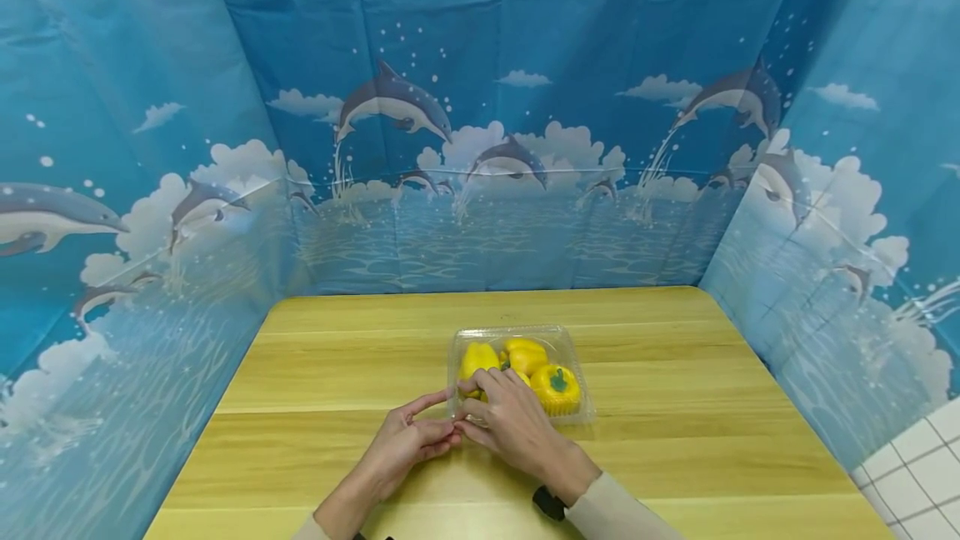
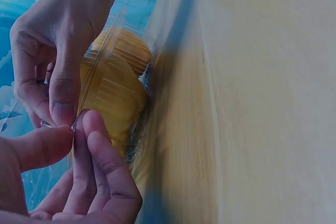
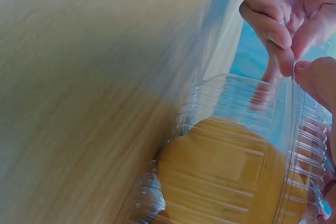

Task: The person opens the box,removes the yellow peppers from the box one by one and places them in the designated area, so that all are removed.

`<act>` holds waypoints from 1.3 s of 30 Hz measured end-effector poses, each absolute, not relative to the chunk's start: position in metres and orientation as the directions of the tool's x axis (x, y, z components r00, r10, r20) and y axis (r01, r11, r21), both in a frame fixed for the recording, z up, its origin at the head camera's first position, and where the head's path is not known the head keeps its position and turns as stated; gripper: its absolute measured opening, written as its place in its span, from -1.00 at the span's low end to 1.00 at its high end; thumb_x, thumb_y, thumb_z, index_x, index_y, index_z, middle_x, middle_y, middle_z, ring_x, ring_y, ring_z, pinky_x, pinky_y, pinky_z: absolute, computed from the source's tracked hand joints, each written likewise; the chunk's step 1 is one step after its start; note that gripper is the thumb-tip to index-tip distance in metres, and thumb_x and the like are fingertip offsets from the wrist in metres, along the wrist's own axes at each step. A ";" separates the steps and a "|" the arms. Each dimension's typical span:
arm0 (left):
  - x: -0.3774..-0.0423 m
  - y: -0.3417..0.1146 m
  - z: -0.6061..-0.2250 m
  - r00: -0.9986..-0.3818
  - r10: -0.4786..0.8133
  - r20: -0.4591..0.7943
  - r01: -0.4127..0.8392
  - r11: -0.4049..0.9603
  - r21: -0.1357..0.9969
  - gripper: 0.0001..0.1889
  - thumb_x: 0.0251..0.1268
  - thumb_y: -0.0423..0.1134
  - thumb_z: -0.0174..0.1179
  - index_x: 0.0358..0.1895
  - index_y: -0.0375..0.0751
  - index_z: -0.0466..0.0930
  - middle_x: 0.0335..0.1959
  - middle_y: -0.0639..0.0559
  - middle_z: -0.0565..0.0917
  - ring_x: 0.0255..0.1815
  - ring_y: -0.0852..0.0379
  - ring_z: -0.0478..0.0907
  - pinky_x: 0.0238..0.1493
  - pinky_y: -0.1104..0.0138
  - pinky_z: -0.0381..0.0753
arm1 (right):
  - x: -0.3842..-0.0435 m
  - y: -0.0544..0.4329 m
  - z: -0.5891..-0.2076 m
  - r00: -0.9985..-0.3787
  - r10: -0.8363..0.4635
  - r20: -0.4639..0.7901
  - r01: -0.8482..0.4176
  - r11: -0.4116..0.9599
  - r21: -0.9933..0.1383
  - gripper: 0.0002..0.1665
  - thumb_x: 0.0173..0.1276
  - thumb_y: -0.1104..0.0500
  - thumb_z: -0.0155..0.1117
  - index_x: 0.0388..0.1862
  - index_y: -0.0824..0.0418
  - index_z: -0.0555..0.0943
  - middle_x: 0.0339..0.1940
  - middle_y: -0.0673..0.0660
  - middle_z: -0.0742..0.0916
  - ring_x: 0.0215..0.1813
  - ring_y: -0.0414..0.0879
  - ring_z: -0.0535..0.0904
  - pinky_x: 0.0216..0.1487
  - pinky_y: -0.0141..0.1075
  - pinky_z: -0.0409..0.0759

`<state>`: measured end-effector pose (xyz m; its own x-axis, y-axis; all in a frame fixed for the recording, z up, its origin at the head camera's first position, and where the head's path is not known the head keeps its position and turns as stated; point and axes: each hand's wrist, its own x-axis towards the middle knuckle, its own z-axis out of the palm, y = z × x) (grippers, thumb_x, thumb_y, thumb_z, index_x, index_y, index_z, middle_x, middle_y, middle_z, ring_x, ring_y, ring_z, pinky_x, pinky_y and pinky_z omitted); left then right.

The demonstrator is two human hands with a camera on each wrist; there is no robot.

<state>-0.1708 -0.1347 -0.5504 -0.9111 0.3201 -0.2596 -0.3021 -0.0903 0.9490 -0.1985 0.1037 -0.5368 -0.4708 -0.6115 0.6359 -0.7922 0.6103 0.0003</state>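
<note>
A clear plastic clamshell box [image 1: 513, 330] stands on the wooden table, holding several yellow bell peppers [image 1: 555, 390] with green stems. My left hand [image 1: 405, 444] pinches the rim at the box's near left corner between thumb and fingers. The right hand [image 1: 513, 427] reaches over the near side, its thumb and fingertips gripping the same corner right beside the left thumb. Seen from the left wrist, both thumbs meet at the thin plastic edge [image 2: 100, 61]. Ribbed plastic walls [image 3: 231, 95] surround a pepper in the right wrist view. The right hand hides part of the peppers from above.
The wood-grain table [image 1: 345, 357] extends around the box on all sides. Blue dolphin-print curtains [image 1: 480, 232] enclose its back and both sides. White tiles [image 1: 918, 465] show at the lower right. A black band [image 1: 550, 504] sits at the right wrist.
</note>
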 end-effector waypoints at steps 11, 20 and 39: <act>-0.170 -0.132 -0.548 -0.919 0.279 -0.279 -0.307 -0.061 0.950 -0.24 0.62 -0.32 0.39 0.80 -0.27 0.40 0.00 -0.07 0.98 -0.08 0.14 0.91 0.04 0.37 0.87 | -0.198 0.103 -0.541 -0.449 -0.599 0.663 -0.794 0.608 0.011 -0.80 0.33 -0.05 0.87 -0.21 -0.13 0.93 0.03 -0.06 0.83 -0.09 -0.18 0.67 -0.09 -0.38 0.40; -0.171 -0.134 -0.549 -0.910 0.292 -0.295 -0.329 -0.072 0.942 -0.25 0.62 -0.30 0.41 0.80 -0.20 0.43 -0.01 -0.06 0.98 -0.09 0.18 0.91 0.01 0.41 0.85 | -0.198 0.101 -0.545 -0.430 -0.592 0.681 -0.800 0.600 0.016 -0.77 0.32 0.01 0.87 -0.22 -0.10 0.88 0.07 -0.03 0.83 -0.09 -0.15 0.65 -0.06 -0.33 0.45; -0.170 -0.136 -0.550 -0.915 0.292 -0.277 -0.302 -0.042 0.952 -0.21 0.62 -0.29 0.40 0.82 -0.31 0.35 0.09 -0.14 0.97 -0.03 0.14 0.90 0.10 0.33 0.87 | -0.193 0.100 -0.528 -0.455 -0.608 0.651 -0.811 0.585 -0.019 -0.81 0.50 0.09 0.74 -0.17 -0.02 0.79 0.24 -0.02 0.85 -0.09 -0.14 0.55 -0.03 -0.31 0.49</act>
<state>-0.1699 -0.1362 -0.5499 -0.9152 0.2922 -0.2775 -0.3023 -0.0425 0.9523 -0.1931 0.1002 -0.5278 -0.4546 -0.6083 0.6506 -0.8106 0.5853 -0.0192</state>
